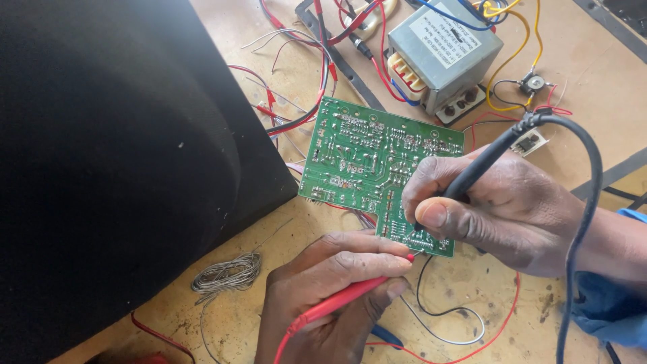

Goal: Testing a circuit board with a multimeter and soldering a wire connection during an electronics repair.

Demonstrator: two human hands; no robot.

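Two probes meet on the green circuit board [367, 168], which lies solder side up on the wooden bench [593, 81], its long axis running from the upper left near the wires down to the lower right corner beside my fingers. My left hand [330, 296] is closed around the red probe [350, 296], whose length runs from lower left up to the right, its metal tip touching the board's lower edge. My right hand [492, 209] pinches the black probe [472, 172] like a pen, thumb and fingers shut on it, tip pointing down-left onto the board's lower right part, its black cable [586, 202] arching back over my wrist. Beyond the board's far edge stands a grey transformer [441, 50]; a coil of solder wire [226, 273] lies near my left hand, beside a large black cabinet [114, 168].
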